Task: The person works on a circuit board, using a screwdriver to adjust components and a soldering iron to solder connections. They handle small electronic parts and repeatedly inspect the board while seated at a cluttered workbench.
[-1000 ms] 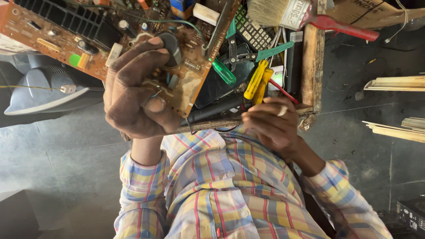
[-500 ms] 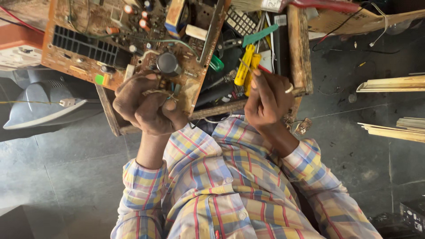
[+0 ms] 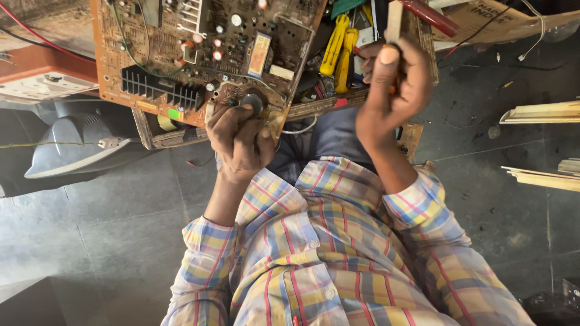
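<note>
A brown circuit board (image 3: 181,54) with a black heat sink (image 3: 158,94) lies tilted over a wooden tool tray (image 3: 326,104). My left hand (image 3: 240,140) grips the board's near edge, fingers around a dark round part (image 3: 252,101). Raised above the tray's right end, my right hand (image 3: 393,90) is closed in a fist on a slim tool; a pale handle end (image 3: 394,19) sticks out above the fingers and a bit of orange shows inside them. Yellow-handled pliers (image 3: 336,48) lie in the tray just left of that hand.
A grey picture tube (image 3: 72,148) rests on the dark floor at left, under an orange and white casing (image 3: 42,75). A red-handled tool (image 3: 432,17) and cardboard (image 3: 483,18) sit at top right. Pale wooden strips (image 3: 541,115) lie on the floor at right.
My right hand has lifted out of the tool tray and closed into a fist on a slim tool. My left hand keeps its grip on the board, which now lies further left.
</note>
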